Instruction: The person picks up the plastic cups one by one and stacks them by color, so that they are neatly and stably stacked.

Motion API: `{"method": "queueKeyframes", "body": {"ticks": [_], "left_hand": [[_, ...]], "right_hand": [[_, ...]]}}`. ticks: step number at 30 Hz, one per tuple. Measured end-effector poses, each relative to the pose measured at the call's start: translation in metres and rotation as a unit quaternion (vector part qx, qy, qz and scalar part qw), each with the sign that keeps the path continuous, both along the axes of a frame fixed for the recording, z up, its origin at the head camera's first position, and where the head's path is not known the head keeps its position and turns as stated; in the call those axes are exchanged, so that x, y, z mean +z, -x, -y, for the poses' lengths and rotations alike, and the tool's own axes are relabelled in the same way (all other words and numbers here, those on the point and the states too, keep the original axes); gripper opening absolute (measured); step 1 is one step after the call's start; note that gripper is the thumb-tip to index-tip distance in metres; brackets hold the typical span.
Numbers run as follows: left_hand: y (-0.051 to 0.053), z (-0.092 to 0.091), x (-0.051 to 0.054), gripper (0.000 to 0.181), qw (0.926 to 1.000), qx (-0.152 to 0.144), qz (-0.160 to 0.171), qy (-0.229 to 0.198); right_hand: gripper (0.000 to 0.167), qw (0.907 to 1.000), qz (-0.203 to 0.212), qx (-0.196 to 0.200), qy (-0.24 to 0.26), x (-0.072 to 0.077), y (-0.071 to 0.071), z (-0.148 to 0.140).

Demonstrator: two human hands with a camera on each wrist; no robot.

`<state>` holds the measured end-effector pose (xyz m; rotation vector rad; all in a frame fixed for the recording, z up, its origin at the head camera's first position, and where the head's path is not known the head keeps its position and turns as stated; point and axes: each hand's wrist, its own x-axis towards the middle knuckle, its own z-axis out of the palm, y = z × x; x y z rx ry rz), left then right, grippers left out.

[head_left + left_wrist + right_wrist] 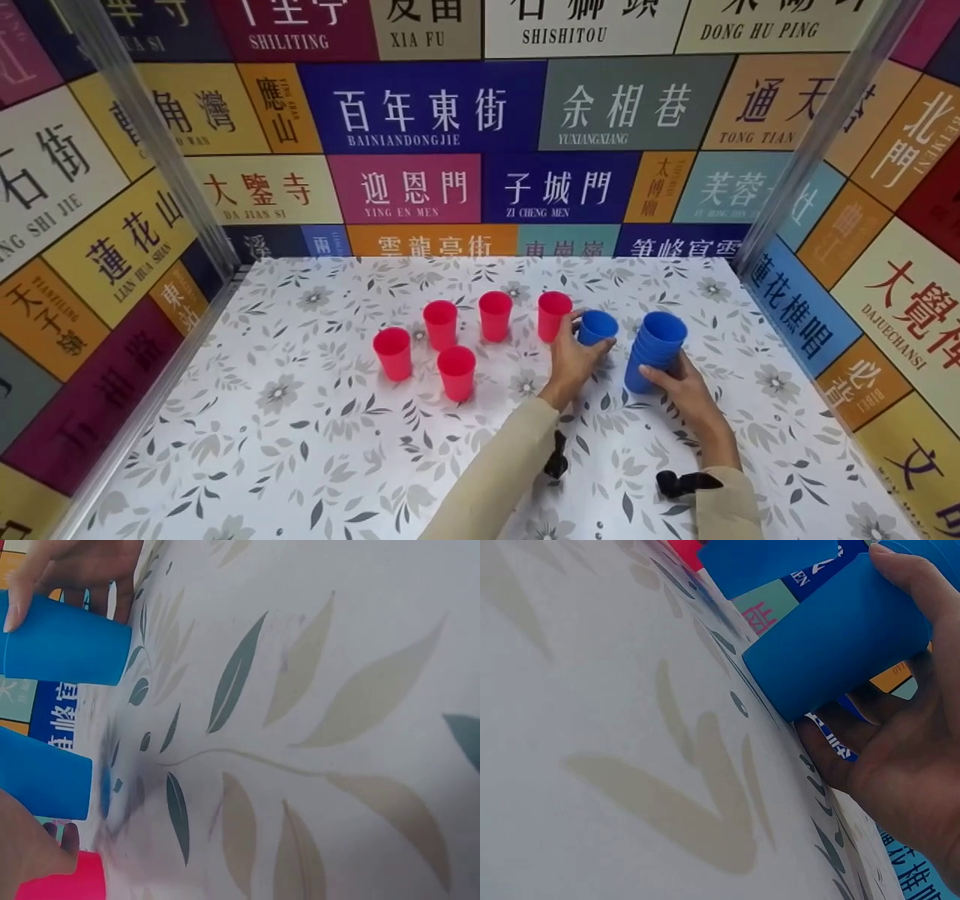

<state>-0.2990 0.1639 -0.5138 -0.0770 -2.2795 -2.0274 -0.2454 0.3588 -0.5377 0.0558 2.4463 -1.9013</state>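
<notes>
Left to right, we record five red cups upright on the patterned table (247, 442): cup one (394, 358); cup two (441, 328) behind and right of it; cup three (457, 377) in front of cup two; cup four (495, 319) farther back; cup five (553, 319) just beside the left hand (574, 364). That hand's thumb and fingers are curled round a single blue cup (598, 330), mouth up — we cannot tell whether its base touches the table. Rightmost, we see the blue stack (651, 352), nested and upright, gripped by the right hand (688, 386) — thumb in front, fingers wrapped behind.
</notes>
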Motion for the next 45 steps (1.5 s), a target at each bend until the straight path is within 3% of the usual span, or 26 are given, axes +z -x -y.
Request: {"method": "queueKeyframes", "body": {"ticks": [5, 11, 16, 23, 31, 38, 45], "left_hand": [[-0.004, -0.003, 0.012, 0.065, 0.9994, -0.017, 0.002, 0.030], [-0.007, -0.004, 0.029, 0.065, 0.9975, -0.037, -0.030, 0.051], [-0.010, -0.006, 0.045, 0.068, 0.9963, -0.043, -0.032, 0.067], [-0.007, -0.005, 0.067, 0.068, 0.9971, -0.057, -0.013, 0.048], [-0.002, -0.001, 0.088, 0.069, 0.9965, -0.070, -0.019, 0.041], [-0.002, -0.003, 0.105, 0.069, 0.9942, -0.102, -0.028, 0.022], [-0.007, -0.011, 0.121, 0.067, 0.9884, -0.143, -0.035, 0.034]], "right_hand": [[0.092, 1.0000, -0.003, -0.006, 0.002, 0.000, 0.000, -0.001], [0.093, 0.9999, 0.002, -0.010, -0.001, 0.001, 0.000, -0.003], [0.097, 0.9998, 0.017, -0.006, 0.001, 0.002, 0.000, -0.003], [0.098, 0.9997, 0.024, -0.004, 0.004, 0.002, 0.000, -0.002], [0.101, 0.9992, 0.038, -0.004, -0.012, 0.004, 0.002, -0.001], [0.102, 0.9991, 0.042, -0.005, -0.003, 0.004, 0.004, 0.000], [0.100, 0.9994, 0.033, -0.004, -0.002, 0.004, 0.005, -0.001]]}}
